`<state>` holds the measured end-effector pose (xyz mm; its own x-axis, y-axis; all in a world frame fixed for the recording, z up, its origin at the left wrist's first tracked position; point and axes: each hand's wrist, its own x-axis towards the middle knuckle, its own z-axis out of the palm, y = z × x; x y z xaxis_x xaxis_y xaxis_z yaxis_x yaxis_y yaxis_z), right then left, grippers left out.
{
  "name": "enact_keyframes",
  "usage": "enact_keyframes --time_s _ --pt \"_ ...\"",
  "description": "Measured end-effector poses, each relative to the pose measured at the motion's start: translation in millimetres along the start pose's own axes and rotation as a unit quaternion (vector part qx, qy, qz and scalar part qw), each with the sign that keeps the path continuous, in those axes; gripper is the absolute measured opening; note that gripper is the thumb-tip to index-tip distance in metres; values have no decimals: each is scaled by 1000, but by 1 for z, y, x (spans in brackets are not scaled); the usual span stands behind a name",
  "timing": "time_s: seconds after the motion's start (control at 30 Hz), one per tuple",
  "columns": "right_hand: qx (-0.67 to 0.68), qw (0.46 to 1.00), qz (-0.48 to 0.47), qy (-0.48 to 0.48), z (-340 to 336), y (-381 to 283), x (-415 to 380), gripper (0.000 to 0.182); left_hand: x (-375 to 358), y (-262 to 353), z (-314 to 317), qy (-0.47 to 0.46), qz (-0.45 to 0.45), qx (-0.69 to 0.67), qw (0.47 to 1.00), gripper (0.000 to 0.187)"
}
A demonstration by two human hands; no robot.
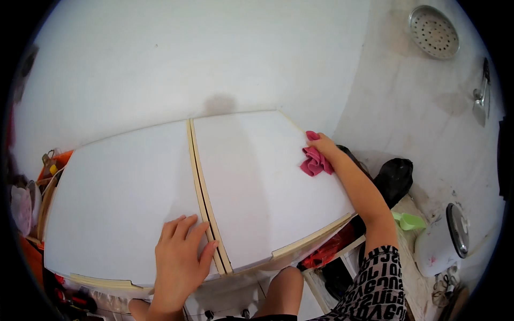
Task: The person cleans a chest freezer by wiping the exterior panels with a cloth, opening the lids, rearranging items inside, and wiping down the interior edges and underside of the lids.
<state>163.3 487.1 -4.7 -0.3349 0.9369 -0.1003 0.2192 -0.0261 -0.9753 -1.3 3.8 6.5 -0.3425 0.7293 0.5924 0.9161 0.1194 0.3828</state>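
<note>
While the left hand (pixel 182 254) is resting near the front of the wide white top, the right hand (pixel 323 145) is reaching across to its far right side, holding a pink cloth (pixel 317 162). The right hand's fingers are closing around the bunched cloth, one small fold poking out beyond them and the larger, crumpled part spreading on the right white panel (pixel 246 187), close to its outer edge. Those fingertips are partly hidden in the cloth, so I can't tell how tightly they are pinching. Over on the left white panel (pixel 118 203), the left hand is lying palm down and holding nothing, its fingers loosely bent and slightly apart, its thumb reaching over the cream strips (pixel 201 192) that are running between the two panels. A black-and-pale patterned sleeve (pixel 375 281) is covering the upper part of the right arm. Beyond that arm, a black bag (pixel 394 179) is sitting near the wall, with a light green scoop (pixel 411 221) lying nearer and a white lidded container (pixel 436 241) standing beside it. Higher up, a round perforated metal piece (pixel 434 32) and some utensils (pixel 482 96) are hanging on the wall. Off to the left, a pink bowl-like item (pixel 21 208) is showing among cluttered things.
</note>
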Motion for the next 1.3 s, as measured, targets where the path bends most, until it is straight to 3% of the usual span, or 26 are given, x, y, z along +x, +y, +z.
enact_keyframes --time_s 0.03,0.07,0.13,0.17,0.2,0.23,0.33,0.4,0.43,0.47,0.5,0.53,0.57,0.63,0.7,0.77,0.83,0.9,0.97,1.0,1.03,1.1,1.17,1.2,1.23,1.3 --pt "-255 953 -166 9 4 0 -7 38 1 0 1 1 2 5 1000 31" --pt "-488 814 -316 18 9 0 -14 38 1 0 1 2 6 9 1000 31" --pt "-432 818 -370 -84 53 14 -57 41 0 -1 1 5 8 7 1000 31" --pt "-413 792 -423 -153 80 10 -107 44 -1 0 2 5 6 8 1000 32" --pt "-395 753 -460 -256 99 2 -149 49 -1 1 2 3 11 6 1000 32" --pt "-411 677 -512 -332 114 -5 -187 52 -1 2 1 0 10 13 1000 31" --pt "-384 697 -446 -409 125 -28 -220 52 -2 0 3 -5 12 8 1000 32" --pt "-360 756 -402 -370 109 -23 -162 51 -3 -4 2 -7 8 -4 1000 33" --pt "-352 797 -407 -275 93 3 -103 47 -2 -3 2 3 13 -2 1000 32" --pt "-381 828 -338 -234 66 -10 -79 46 -2 -4 2 9 19 -2 1000 31" --pt "-478 729 -487 -54 41 6 -41 31 -4 -5 4 9 18 -5 1000 31" --pt "-649 601 -463 -60 12 3 -18 29 -4 -7 6 8 22 3 1000 31" --pt "-580 738 -346 -6 14 -3 -39 25 -4 -9 5 7 27 14 1000 32" --pt "-555 767 -321 -11 23 -2 -68 30 -3 -10 4 6 33 28 999 32" --pt "-492 777 -389 -60 43 10 -134 40 -5 -8 5 -4 35 30 999 33" --pt "-445 786 -376 -206 57 -7 -206 44 -4 -6 4 4 35 37 999 33" --pt "-404 783 -386 -274 64 -14 -240 41 -4 -7 4 3 35 32 999 33" --pt "-373 798 -376 -289 52 -15 -203 39 -4 -8 4 -2 31 27 999 33" --pt "-394 848 -321 -151 37 -11 -146 37 -3 -6 2 10 37 15 999 32" --pt "-442 817 -360 -86 26 -10 -107 38 -5 -7 3 11 36 16 999 32" --pt "-487 805 -336 -39 20 -10 -80 39 -4 -9 5 12 31 13 999 31" --pt "-496 802 -332 -4 31 -8 -48 46 -3 -10 4 21 26 10 999 31" --pt "-611 763 -205 52 74 -21 -69 61 -3 -9 5 6 10 -13 1000 32" --pt "-574 768 -283 -22 81 2 -46 68 -3 -8 6 4 15 -18 1000 32" --pt "-543 776 -302 -112 98 -19 -99 69 -3 -8 6 7 12 -16 1000 33" --pt "-504 720 -422 -222 117 -16 -169 71 -3 -7 5 6 14 -16 1000 33"
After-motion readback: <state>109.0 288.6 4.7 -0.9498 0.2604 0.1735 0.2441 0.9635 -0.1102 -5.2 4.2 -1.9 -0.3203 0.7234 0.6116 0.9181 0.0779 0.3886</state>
